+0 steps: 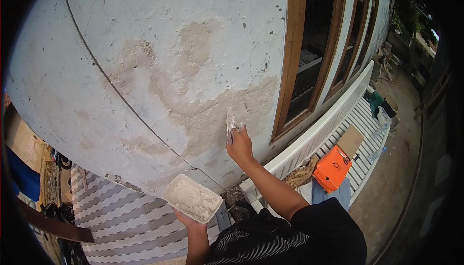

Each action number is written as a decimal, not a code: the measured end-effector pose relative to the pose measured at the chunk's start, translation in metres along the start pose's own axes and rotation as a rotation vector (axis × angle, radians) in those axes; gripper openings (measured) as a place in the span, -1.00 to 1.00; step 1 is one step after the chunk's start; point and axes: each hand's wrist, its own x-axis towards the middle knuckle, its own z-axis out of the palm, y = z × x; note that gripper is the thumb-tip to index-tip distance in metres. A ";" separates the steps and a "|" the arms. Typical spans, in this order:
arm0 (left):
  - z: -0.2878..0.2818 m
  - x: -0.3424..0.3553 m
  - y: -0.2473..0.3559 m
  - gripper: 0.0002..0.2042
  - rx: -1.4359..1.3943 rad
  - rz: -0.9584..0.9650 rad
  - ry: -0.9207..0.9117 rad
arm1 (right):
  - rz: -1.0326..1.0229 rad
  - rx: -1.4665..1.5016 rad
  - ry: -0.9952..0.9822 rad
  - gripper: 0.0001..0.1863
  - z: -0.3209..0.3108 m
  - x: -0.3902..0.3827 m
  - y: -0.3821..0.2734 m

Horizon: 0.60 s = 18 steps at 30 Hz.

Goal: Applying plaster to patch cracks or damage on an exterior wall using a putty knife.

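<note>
My left hand (pixel 190 221) holds up a white rectangular tub (pixel 169 200) from below, its fingers mostly hidden under it. Pale, wet-looking filler paste (pixel 193 198) fills much of the tub. In my right hand (pixel 240 148) is a putty knife (pixel 230 122), its blade smeared with the same pale paste and close to the wall. Whether the blade touches the surface I cannot tell. The wall (pixel 130 13) is whitish and worn, with rough beige patches (pixel 217 115) spread around the knife and up to the left. A dark line (pixel 104 71) runs down across it.
Right of the wall are brown wooden window frames (pixel 293 57). Below them stands a white slatted bench (pixel 360 120) bearing an orange bag (pixel 332 168), a cardboard piece (pixel 350 140) and plastic bottles (pixel 377 154). Striped tiled floor (pixel 130 221) lies at lower left, near a brown beam (pixel 58 226).
</note>
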 end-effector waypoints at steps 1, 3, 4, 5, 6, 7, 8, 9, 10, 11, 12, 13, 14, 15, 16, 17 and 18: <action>-0.003 -0.005 0.006 -0.41 -0.010 0.004 0.016 | -0.066 0.053 -0.091 -0.62 -0.001 -0.012 0.001; -0.007 -0.013 0.012 -0.41 -0.028 0.010 0.031 | -0.167 0.130 -0.125 -0.64 -0.014 -0.018 0.012; -0.011 -0.017 0.017 -0.41 -0.033 0.021 0.027 | -0.178 0.134 -0.137 -0.64 -0.024 -0.013 0.011; -0.015 -0.021 0.021 -0.41 -0.036 0.030 0.022 | -0.047 0.157 -0.026 -0.63 -0.037 -0.001 0.004; -0.016 -0.027 0.025 -0.41 -0.041 0.037 0.025 | 0.086 0.176 0.087 -0.62 -0.045 0.007 -0.003; -0.015 -0.031 0.025 -0.40 -0.045 0.029 0.020 | 0.085 0.172 0.090 -0.62 -0.043 0.014 -0.003; -0.014 -0.035 0.024 -0.40 -0.049 0.017 0.013 | 0.091 0.106 0.126 -0.64 -0.036 0.019 0.000; -0.013 -0.040 0.022 -0.40 -0.052 0.008 0.010 | 0.098 0.040 0.164 -0.65 -0.030 0.019 0.004; -0.015 -0.043 0.022 -0.40 -0.060 0.020 0.018 | 0.097 0.039 0.159 -0.65 -0.020 0.010 0.006; -0.016 -0.046 0.022 -0.40 -0.068 0.030 0.023 | -0.022 0.036 0.027 -0.66 -0.012 -0.003 0.004; -0.015 -0.049 0.023 -0.40 -0.070 0.030 0.024 | -0.139 0.032 -0.105 -0.67 -0.009 -0.017 0.007; -0.015 -0.053 0.026 -0.39 -0.057 0.029 0.006 | -0.148 0.034 -0.122 -0.67 -0.010 -0.034 0.004; -0.016 -0.059 0.027 -0.39 -0.046 0.033 -0.009 | -0.046 0.147 -0.284 -0.68 -0.018 -0.053 -0.004; -0.014 -0.063 0.028 -0.39 -0.053 0.052 0.007 | 0.062 0.255 -0.446 -0.70 -0.027 -0.070 -0.011; -0.011 -0.067 0.029 -0.37 -0.054 0.057 -0.048 | 0.056 0.254 -0.470 -0.70 -0.039 -0.085 -0.018; -0.008 -0.069 0.030 -0.36 -0.051 0.058 -0.106 | 0.220 0.640 -0.454 -0.69 -0.053 -0.100 -0.023; -0.004 -0.072 0.032 -0.36 -0.052 0.071 -0.089 | 0.393 1.022 -0.423 -0.69 -0.067 -0.113 -0.030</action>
